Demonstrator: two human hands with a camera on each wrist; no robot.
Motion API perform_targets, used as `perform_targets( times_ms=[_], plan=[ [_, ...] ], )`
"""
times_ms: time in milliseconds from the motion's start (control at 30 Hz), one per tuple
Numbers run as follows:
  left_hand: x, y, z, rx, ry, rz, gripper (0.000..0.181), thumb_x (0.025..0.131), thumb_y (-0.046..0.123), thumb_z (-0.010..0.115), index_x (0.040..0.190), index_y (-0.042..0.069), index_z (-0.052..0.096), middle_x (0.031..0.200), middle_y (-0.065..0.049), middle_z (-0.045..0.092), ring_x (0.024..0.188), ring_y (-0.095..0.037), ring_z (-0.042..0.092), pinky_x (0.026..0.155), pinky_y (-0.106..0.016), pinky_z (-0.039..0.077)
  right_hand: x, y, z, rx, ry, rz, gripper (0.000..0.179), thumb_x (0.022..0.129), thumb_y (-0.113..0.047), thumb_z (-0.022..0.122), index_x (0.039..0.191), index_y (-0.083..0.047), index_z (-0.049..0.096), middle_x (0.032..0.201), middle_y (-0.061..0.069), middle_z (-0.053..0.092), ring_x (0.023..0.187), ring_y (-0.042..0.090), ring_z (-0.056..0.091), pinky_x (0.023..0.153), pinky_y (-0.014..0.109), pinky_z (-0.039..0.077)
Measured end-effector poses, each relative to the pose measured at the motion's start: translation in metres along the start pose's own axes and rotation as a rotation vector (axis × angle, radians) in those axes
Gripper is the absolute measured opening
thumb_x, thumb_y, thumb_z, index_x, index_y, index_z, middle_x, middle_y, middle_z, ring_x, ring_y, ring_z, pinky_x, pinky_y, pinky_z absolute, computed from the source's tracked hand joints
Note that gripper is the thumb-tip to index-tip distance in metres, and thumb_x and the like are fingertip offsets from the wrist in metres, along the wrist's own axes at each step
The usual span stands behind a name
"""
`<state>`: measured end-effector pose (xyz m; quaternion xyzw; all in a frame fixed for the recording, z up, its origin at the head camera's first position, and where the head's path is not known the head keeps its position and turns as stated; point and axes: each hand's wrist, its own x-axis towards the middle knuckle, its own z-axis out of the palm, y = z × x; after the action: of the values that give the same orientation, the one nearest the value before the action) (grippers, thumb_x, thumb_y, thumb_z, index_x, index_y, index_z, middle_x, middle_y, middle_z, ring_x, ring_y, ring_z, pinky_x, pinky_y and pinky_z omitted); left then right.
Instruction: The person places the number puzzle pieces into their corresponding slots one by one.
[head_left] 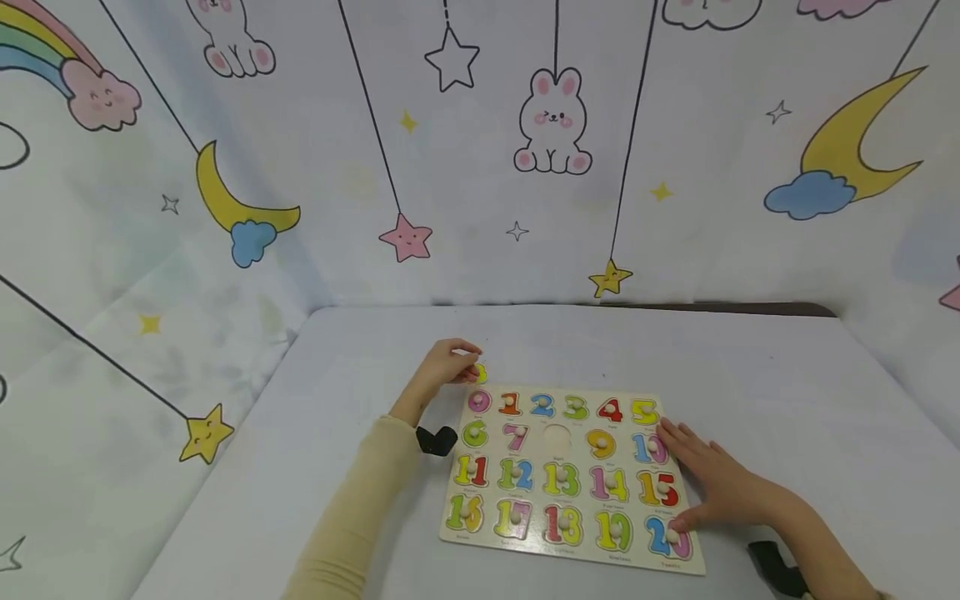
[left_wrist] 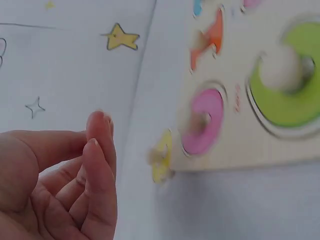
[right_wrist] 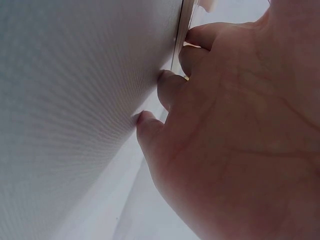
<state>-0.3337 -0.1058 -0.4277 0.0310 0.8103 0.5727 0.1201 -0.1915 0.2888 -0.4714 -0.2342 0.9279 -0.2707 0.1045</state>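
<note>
A wooden number puzzle board (head_left: 540,454) lies on the table, filled with colorful knobbed number pieces. One recess (head_left: 557,440) in its second row, between 7 and 9, holds no piece. Off the board's upper left corner sits a small yellow knobbed puzzle piece (left_wrist: 162,157), near the pink 0 (left_wrist: 205,122). My left hand (head_left: 452,363) is beside this yellow piece; its bent fingers have nothing between them in the left wrist view. My right hand (head_left: 723,483) rests along the board's right edge, fingers extended by the 10 and thumb at the 20 (head_left: 669,538).
The white table (head_left: 360,350) extends around the board on all sides. Behind it hangs a white cloth (head_left: 480,167) printed with stars, moons and rabbits. Black bands (head_left: 437,441) sit at both wrists.
</note>
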Motion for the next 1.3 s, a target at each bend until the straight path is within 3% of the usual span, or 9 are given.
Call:
perform_targets(
  times_ms=[200, 367, 533, 733, 833, 967, 1100, 1200, 1300],
  plan=[
    [0.006, -0.025, -0.007, -0.149, 0.002, -0.161, 0.027, 0.092, 0.007, 0.058, 0.114, -0.008, 0.057, 0.078, -0.014, 0.067, 0.061, -0.014, 0.065, 0.065, -0.026, 0.054, -0.002, 0.000, 0.001, 0.008, -0.004, 0.009, 0.119, 0.058, -0.058, 0.078, 0.145, 0.003, 0.024, 0.149, 0.024, 0.018, 0.134, 0.047, 0.009, 0.098, 0.069, 0.008],
    [0.011, -0.032, -0.002, -0.212, 0.033, -0.203, 0.027, 0.091, 0.009, 0.061, 0.111, -0.008, 0.058, 0.080, -0.012, 0.066, 0.063, -0.013, 0.066, 0.065, -0.023, 0.053, -0.001, -0.003, 0.000, 0.008, -0.006, 0.007, 0.119, 0.059, -0.059, 0.077, 0.145, 0.004, 0.024, 0.149, 0.025, 0.018, 0.134, 0.048, 0.009, 0.098, 0.070, 0.008],
    [0.013, -0.030, 0.003, -0.176, 0.096, -0.150, 0.021, 0.089, 0.006, 0.063, 0.104, -0.008, 0.061, 0.076, -0.012, 0.066, 0.062, -0.011, 0.065, 0.065, -0.022, 0.053, -0.001, -0.004, -0.001, 0.007, -0.005, 0.007, 0.119, 0.059, -0.058, 0.078, 0.145, 0.005, 0.025, 0.149, 0.025, 0.019, 0.133, 0.048, 0.009, 0.098, 0.070, 0.008],
    [0.007, -0.011, 0.018, -0.065, 0.176, 0.043, 0.015, 0.087, 0.005, 0.064, 0.098, -0.005, 0.064, 0.075, -0.012, 0.067, 0.067, -0.024, 0.068, 0.070, -0.031, 0.054, -0.001, -0.002, -0.003, 0.001, 0.000, -0.003, 0.119, 0.059, -0.057, 0.078, 0.144, 0.005, 0.025, 0.149, 0.025, 0.018, 0.133, 0.049, 0.010, 0.097, 0.070, 0.009],
    [-0.003, 0.004, 0.036, 0.021, 0.101, 0.138, 0.012, 0.088, 0.005, 0.063, 0.097, -0.003, 0.064, 0.072, -0.009, 0.067, 0.071, -0.031, 0.068, 0.070, -0.038, 0.054, -0.002, 0.000, -0.003, 0.000, 0.001, 0.007, 0.119, 0.058, -0.058, 0.079, 0.144, 0.004, 0.025, 0.149, 0.025, 0.018, 0.133, 0.048, 0.009, 0.097, 0.070, 0.008],
    [-0.023, 0.017, 0.065, 0.109, -0.069, 0.218, 0.009, 0.089, 0.007, 0.062, 0.096, 0.001, 0.065, 0.069, -0.004, 0.066, 0.070, -0.031, 0.067, 0.064, -0.042, 0.054, -0.002, 0.000, -0.002, 0.004, 0.006, -0.004, 0.118, 0.059, -0.058, 0.078, 0.144, 0.004, 0.025, 0.149, 0.024, 0.018, 0.133, 0.048, 0.009, 0.097, 0.070, 0.009],
    [-0.036, 0.017, 0.087, 0.070, -0.219, 0.166, 0.009, 0.089, 0.010, 0.064, 0.092, 0.003, 0.066, 0.068, -0.005, 0.067, 0.067, -0.028, 0.068, 0.065, -0.035, 0.054, -0.002, -0.001, -0.002, -0.001, 0.011, -0.023, 0.117, 0.060, -0.057, 0.078, 0.144, 0.004, 0.025, 0.149, 0.025, 0.018, 0.133, 0.049, 0.010, 0.096, 0.071, 0.010],
    [-0.040, 0.010, 0.097, 0.060, -0.268, 0.101, 0.010, 0.087, 0.012, 0.066, 0.089, 0.003, 0.067, 0.068, -0.007, 0.067, 0.065, -0.024, 0.067, 0.069, -0.029, 0.052, -0.002, -0.001, -0.002, 0.000, 0.014, -0.030, 0.117, 0.060, -0.057, 0.078, 0.144, 0.005, 0.025, 0.149, 0.025, 0.018, 0.132, 0.049, 0.010, 0.096, 0.071, 0.010],
    [-0.040, 0.003, 0.102, 0.127, -0.273, 0.086, 0.010, 0.085, 0.015, 0.068, 0.088, 0.006, 0.068, 0.073, -0.003, 0.067, 0.068, -0.015, 0.064, 0.071, -0.025, 0.048, -0.002, -0.001, -0.003, 0.002, 0.012, -0.033, 0.117, 0.060, -0.057, 0.078, 0.144, 0.005, 0.024, 0.149, 0.025, 0.018, 0.133, 0.049, 0.010, 0.096, 0.071, 0.010]
  ],
)
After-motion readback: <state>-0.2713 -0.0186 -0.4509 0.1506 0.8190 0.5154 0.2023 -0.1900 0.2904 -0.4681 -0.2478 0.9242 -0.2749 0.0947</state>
